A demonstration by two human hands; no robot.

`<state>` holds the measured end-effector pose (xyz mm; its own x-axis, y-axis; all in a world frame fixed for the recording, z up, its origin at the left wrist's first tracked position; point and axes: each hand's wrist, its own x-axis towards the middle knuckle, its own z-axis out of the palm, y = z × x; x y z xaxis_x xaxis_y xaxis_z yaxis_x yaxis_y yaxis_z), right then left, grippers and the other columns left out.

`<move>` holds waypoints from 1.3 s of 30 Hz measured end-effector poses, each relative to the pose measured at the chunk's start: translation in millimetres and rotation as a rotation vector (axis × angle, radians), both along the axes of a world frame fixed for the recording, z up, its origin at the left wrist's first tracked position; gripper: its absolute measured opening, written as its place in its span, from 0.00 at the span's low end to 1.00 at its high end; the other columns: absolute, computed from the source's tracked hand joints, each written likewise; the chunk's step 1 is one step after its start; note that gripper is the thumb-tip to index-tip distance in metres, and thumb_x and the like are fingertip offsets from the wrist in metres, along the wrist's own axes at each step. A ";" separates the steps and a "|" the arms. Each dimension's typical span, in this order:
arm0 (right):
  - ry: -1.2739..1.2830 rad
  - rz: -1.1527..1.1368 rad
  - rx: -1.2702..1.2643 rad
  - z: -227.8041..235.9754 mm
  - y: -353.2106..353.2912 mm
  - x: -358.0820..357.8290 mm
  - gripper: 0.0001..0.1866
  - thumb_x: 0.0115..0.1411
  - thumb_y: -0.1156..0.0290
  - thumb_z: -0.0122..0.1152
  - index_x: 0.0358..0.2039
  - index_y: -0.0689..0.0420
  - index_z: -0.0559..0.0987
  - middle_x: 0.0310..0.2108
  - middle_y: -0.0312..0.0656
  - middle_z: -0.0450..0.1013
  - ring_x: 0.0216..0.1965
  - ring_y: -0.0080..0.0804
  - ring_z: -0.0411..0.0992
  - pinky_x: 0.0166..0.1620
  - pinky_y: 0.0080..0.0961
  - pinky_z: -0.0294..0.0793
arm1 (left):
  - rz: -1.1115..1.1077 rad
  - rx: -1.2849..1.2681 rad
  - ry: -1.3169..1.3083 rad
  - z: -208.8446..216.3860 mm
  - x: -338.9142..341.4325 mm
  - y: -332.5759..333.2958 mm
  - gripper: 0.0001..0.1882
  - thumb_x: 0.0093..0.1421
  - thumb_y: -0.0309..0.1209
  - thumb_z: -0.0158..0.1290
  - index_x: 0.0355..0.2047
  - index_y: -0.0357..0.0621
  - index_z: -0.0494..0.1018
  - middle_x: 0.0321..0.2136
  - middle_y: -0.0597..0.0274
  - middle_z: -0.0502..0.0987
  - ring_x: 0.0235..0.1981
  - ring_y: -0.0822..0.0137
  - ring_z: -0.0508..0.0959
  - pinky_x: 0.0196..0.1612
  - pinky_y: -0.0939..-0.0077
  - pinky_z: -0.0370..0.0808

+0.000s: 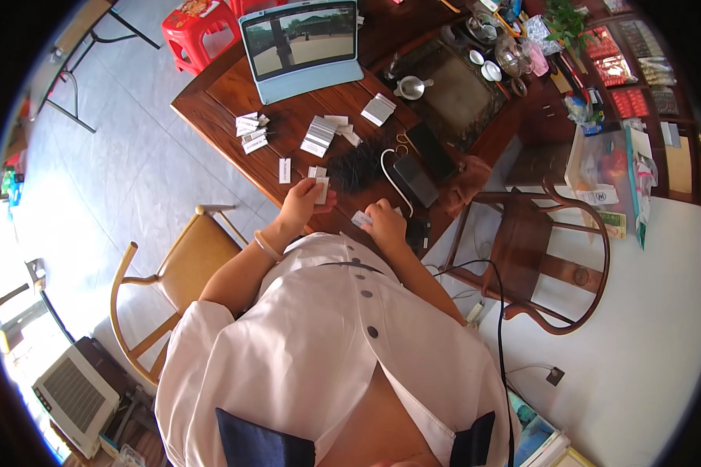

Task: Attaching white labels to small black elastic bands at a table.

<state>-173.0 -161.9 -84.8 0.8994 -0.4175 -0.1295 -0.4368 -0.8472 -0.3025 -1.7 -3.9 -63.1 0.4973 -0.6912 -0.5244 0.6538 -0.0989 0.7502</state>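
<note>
My left hand (302,201) is closed round small white tags (321,191) at the table's near edge. Just to its right, the fingers of my right hand (386,223) pinch another small white printed tag (361,219). A heap of thin black strings (357,170) lies beyond my hands. One single tag (285,170) rests on the wood near my left hand. Farther off are a fanned stack of grey and white tags (318,136), a smaller stack (378,110) and a loose pile of tags (252,134).
On the brown wooden table (222,89) stands a tablet (302,43) in a light blue case. A black device (415,180) with a white cable, gold-handled scissors (401,143) and a tea tray (452,93) are at the right. Chairs (199,253) flank me.
</note>
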 end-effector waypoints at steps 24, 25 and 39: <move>-0.207 -0.365 1.170 62.0 1.3 42.5 0.06 0.57 0.75 0.59 0.35 0.62 0.75 0.25 0.36 0.73 0.26 0.20 0.72 0.27 0.18 0.70 | 0.000 -0.039 0.036 2.7 -5.1 -10.5 0.14 0.66 0.34 0.42 0.44 0.36 0.68 0.34 0.56 0.75 0.35 0.65 0.77 0.40 0.72 0.77; -0.220 -0.359 1.177 68.8 5.1 46.6 0.07 0.58 0.74 0.59 0.35 0.63 0.75 0.25 0.36 0.73 0.24 0.19 0.71 0.27 0.16 0.69 | -0.038 -0.032 0.010 2.7 -6.7 -11.3 0.14 0.66 0.34 0.42 0.45 0.36 0.68 0.35 0.57 0.75 0.35 0.64 0.77 0.40 0.72 0.77; -0.537 -0.135 0.622 72.8 15.8 56.3 0.10 0.50 0.72 0.68 0.32 0.59 0.77 0.28 0.38 0.73 0.25 0.24 0.71 0.28 0.20 0.70 | -0.188 -0.136 0.100 36.0 -15.9 -8.6 0.16 0.67 0.39 0.42 0.44 0.38 0.69 0.34 0.59 0.74 0.34 0.68 0.76 0.40 0.73 0.77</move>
<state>-116.8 -146.0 -12.0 0.8518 -0.5203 0.0600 -0.1858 -0.4074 -0.8941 -17.6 -12.5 -27.1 0.3035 -0.8342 -0.4605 0.7054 -0.1281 0.6971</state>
